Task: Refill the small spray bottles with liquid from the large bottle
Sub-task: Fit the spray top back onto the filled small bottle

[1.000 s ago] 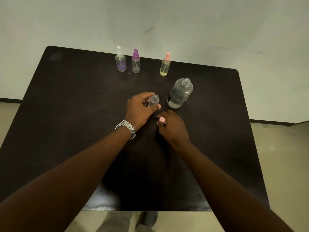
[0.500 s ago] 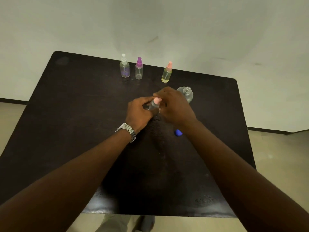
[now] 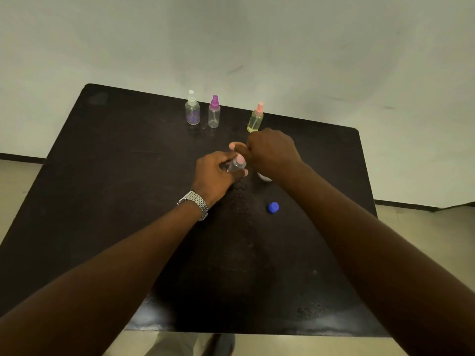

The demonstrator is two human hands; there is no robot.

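**Both hands at the small bottle, mid-tabletop**

Your left hand [image 3: 218,173] is wrapped around a small clear spray bottle [image 3: 235,165] near the middle of the tabletop [image 3: 115,176], its grip closed on the bottle's body, with the bottle leaning toward your right. The bottle carries a pink spray top [image 3: 240,158]. Your right hand [image 3: 272,150] sits just beside and above that top, its grip curled inward with the thumb tip close to the pink top; you cannot tell whether it actually pinches the top. The large bottle is almost fully hidden behind your right wrist; only a pale sliver of its base [image 3: 264,178] shows. A blue cap [image 3: 273,207] lies loose on the tabletop, toward the near edge from your right wrist. Along the far edge stand three more small spray bottles, upright: a white-topped one [image 3: 192,109], a purple-topped one [image 3: 214,113] just beside it, and a pink-topped one with yellowish liquid [image 3: 255,118] set apart toward the right. A metal watch [image 3: 196,202] sits on your left wrist.
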